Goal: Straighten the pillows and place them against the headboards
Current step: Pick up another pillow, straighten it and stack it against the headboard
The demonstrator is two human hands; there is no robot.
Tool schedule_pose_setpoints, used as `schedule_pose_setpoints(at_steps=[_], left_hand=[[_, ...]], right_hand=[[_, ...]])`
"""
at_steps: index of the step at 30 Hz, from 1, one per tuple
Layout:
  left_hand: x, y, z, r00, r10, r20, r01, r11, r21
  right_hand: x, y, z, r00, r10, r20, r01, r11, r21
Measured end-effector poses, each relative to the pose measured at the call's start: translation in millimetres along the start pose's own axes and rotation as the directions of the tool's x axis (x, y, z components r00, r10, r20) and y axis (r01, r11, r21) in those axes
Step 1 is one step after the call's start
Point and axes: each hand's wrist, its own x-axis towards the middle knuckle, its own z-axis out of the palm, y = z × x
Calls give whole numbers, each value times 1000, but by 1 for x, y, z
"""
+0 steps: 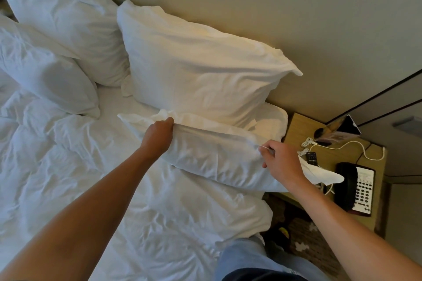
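A white pillow (212, 157) lies across the near right corner of the bed, its open end hanging over the edge. My left hand (159, 134) is shut on its upper left edge. My right hand (283, 162) pinches its upper right edge near the loose flap. Behind it a larger white pillow (196, 66) leans upright against the beige headboard (251, 2). Two more white pillows sit further left: one (66, 20) against the headboard, one (48, 77) lying in front of it.
A rumpled white duvet (91, 178) covers the bed. To the right stands a wooden nightstand (296, 125) with a black phone (354, 187), a remote (311, 158), white cables and a card stand. My knee in jeans (246, 255) is by the bed edge.
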Motion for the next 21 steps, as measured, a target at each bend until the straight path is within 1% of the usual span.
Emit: schedule_pose_setpoints(at_steps=[2, 5, 12, 15, 18, 21], left_hand=[[-3, -14, -9, 998, -17, -55, 15, 999, -45], [-9, -32, -24, 994, 3, -111, -11, 997, -73], [-9, -76, -66, 976, -1, -220, -12, 998, -56], [-6, -103, -79, 965, -39, -261, 33, 999, -28], [-7, -131, -77, 956, -99, -276, 105, 994, 8], [-6, -148, -62, 958, -154, -242, 146, 988, -50]], right_hand=[[-5, -8, 6, 1000, -11, 5, 11, 1000, 16], [-8, -23, 11, 1000, -26, 10, 26, 999, 35], [9, -71, 18, 997, -74, 26, 73, 995, 61], [22, -93, 31, 992, -111, 52, 106, 991, 83], [38, -115, 52, 990, -123, 64, 116, 988, 102], [51, -128, 72, 989, -119, 93, 109, 988, 107]])
